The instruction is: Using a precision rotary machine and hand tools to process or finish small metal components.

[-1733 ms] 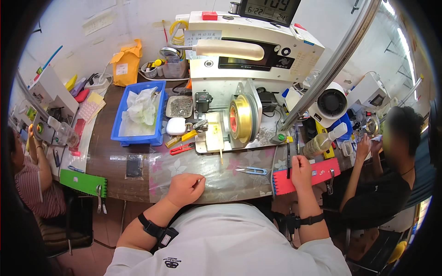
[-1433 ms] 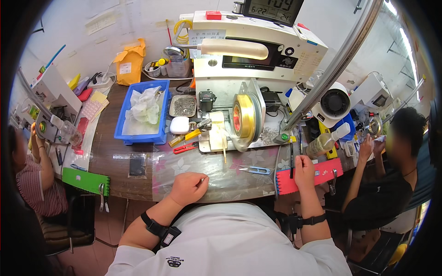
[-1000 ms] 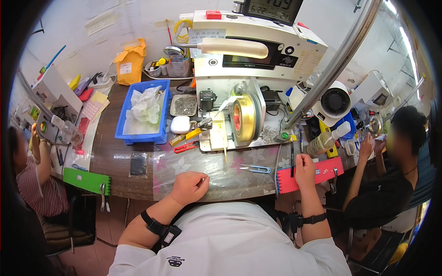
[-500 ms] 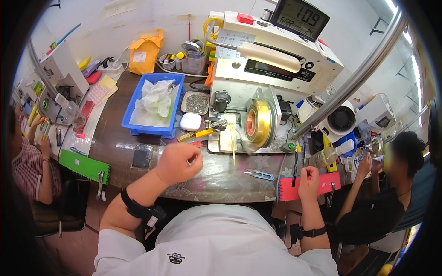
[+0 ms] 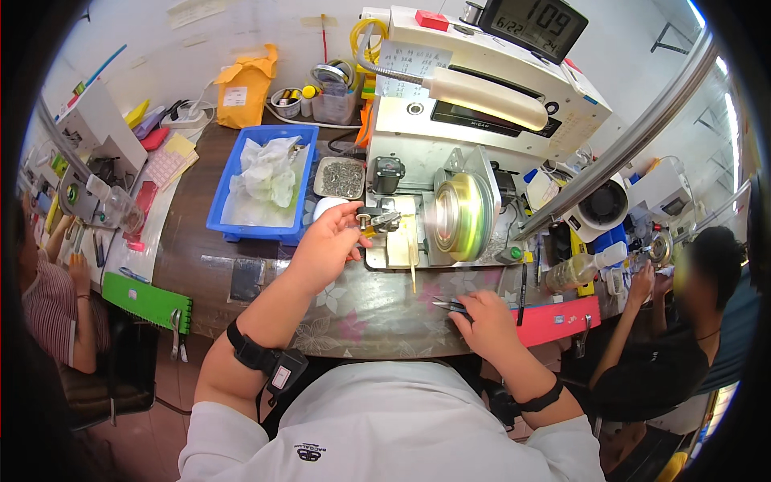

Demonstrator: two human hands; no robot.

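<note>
Your left hand (image 5: pixel 324 245) sits just left of the frame's centre, fingers curled at the clamp (image 5: pixel 379 221); whether that grip is closed, can't tell. Lower, right of centre, your right hand (image 5: pixel 488 324) covers the handles of the snips (image 5: pixel 446 305) above the worktop (image 5: pixel 385 325), blades showing, its grip hidden too.

own hands (image 5: pixel 321 253): 2 | co-workers (image 5: pixel 671 341): 2 | white-capped bottles (image 5: pixel 570 273): 2 | black armbands (image 5: pixel 543 397): 2 | orange envelope (image 5: pixel 243 84): 1
</note>
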